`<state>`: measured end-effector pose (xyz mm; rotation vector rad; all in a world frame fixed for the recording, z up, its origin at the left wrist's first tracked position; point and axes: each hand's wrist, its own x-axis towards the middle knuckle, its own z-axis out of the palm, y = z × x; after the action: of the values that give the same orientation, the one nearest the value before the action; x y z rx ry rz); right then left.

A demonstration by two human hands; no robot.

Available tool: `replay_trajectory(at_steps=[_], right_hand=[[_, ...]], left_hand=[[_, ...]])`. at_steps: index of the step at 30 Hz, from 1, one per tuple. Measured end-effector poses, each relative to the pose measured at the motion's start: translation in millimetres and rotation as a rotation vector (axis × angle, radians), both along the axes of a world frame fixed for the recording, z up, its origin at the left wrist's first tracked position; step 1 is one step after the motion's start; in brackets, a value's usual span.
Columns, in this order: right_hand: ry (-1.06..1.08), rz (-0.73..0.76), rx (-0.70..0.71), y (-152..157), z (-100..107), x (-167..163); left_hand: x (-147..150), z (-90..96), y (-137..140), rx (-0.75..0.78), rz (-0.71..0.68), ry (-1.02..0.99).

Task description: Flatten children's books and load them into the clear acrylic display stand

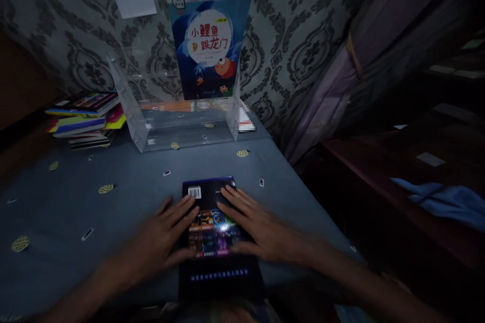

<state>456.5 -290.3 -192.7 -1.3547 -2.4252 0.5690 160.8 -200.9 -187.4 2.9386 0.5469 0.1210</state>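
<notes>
Head: L hand [172, 232] + R hand [254, 222] part-hide bk [212, 234].

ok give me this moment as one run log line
left hand: on dark book; right hand: on dark book; dark book: barcode side up, on table; clear stand: holds blue book

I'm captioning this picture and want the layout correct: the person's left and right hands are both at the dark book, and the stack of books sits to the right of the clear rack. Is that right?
Not quite: the head view shows the stack of books to the left of the clear rack. The left hand and right hand are indeed both at the dark book.
</notes>
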Motion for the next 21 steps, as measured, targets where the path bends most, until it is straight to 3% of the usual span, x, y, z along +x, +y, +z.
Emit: replay_trajectory(at_steps=[5, 10, 15, 18, 21], right_hand=[[-0.007, 0.182, -0.115, -39, 17, 12], [-0.057, 0.132, -0.041, -64, 7, 4], [-0.030, 0.107, 0.098, -64, -4, 0], [0.026, 0.140, 0.085, -56, 8, 5], [0.164, 0.075, 0.049, -46, 21, 8]], left_hand=[[-20, 3.6, -20, -0.196, -0.098, 0.071], [-30, 3.9, -30, -0.302, -0.144, 0.142], [-30, 3.4, -34, -0.299, -0.145, 0.102], [-33, 7.1, -30, -0.305, -0.129, 0.053], [-35, 13.6, -19, -0.381, -0.088, -0.086]])
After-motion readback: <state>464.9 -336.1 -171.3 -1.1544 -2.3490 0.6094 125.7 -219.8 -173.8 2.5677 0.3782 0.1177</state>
